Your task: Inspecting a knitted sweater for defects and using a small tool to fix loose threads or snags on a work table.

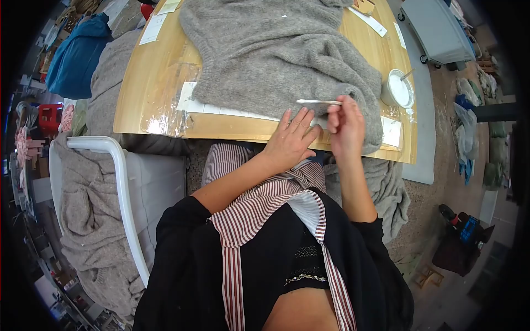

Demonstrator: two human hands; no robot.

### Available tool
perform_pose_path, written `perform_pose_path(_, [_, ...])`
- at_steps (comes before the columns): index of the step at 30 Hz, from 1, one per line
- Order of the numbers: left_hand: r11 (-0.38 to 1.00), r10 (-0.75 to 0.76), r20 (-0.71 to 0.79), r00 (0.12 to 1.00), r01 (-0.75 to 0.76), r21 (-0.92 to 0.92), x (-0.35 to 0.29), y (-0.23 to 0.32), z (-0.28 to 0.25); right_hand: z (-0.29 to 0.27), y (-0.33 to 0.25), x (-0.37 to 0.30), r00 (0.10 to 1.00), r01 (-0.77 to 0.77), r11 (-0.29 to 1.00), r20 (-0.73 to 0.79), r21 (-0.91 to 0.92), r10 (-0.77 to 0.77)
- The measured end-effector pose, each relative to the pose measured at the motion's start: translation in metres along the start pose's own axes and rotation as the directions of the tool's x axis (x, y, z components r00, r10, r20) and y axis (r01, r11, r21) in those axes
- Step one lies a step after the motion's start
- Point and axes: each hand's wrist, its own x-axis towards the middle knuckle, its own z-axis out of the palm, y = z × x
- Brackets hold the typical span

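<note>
A grey knitted sweater (276, 71) lies spread over the wooden table, its lower edge toward me. My left hand (294, 138) rests with fingers stretched out on the edge of the knit. Just to its right, my right hand (348, 124) is raised over the sweater, thumb and fingers closed around a thin whitish stick (320, 102). The stick lies nearly level, its slim tip pointing left above the fabric; its exact kind is unclear. Under the sweater's near edge shows a white paper strip with dark marks (232, 110).
At the table's right stands a tub of white substance (398, 91) with a stick in it. White paper labels (391, 132) are on the wooden tabletop (149, 71). A white bin (157, 187) of grey knitwear stands at my left. A grey wheeled cart (436, 27) is far right.
</note>
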Motion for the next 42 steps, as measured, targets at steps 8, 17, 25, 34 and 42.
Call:
perform_pose_path(8, [0.998, 0.035, 0.045, 0.998, -0.037, 0.043, 0.000, -0.006, -0.005, 0.023, 0.028, 0.005, 0.980, 0.179, 0.936, 0.136, -0.304, -0.143])
perform_pose_path(17, [0.996, 0.055, 0.051, 0.997, -0.052, -0.070, 0.000, -0.010, -0.011, 0.040, 0.021, 0.008, 0.959, 0.271, 0.842, 0.209, -0.466, -0.194])
perform_pose_path(25, [0.994, 0.038, 0.016, 0.999, -0.036, -0.102, -0.001, -0.017, -0.009, 0.060, 0.025, 0.009, 0.970, 0.202, 0.916, 0.203, -0.348, -0.137])
perform_pose_path(34, [0.981, 0.000, -0.032, 0.999, -0.006, -0.194, -0.002, -0.021, -0.009, 0.082, 0.047, 0.021, 0.950, 0.194, 0.867, 0.309, -0.458, -0.049])
perform_pose_path(42, [0.959, 0.005, 0.041, 0.999, 0.007, -0.282, -0.002, -0.022, -0.013, 0.097, 0.040, 0.023, 0.937, 0.291, 0.761, 0.334, -0.579, -0.104])
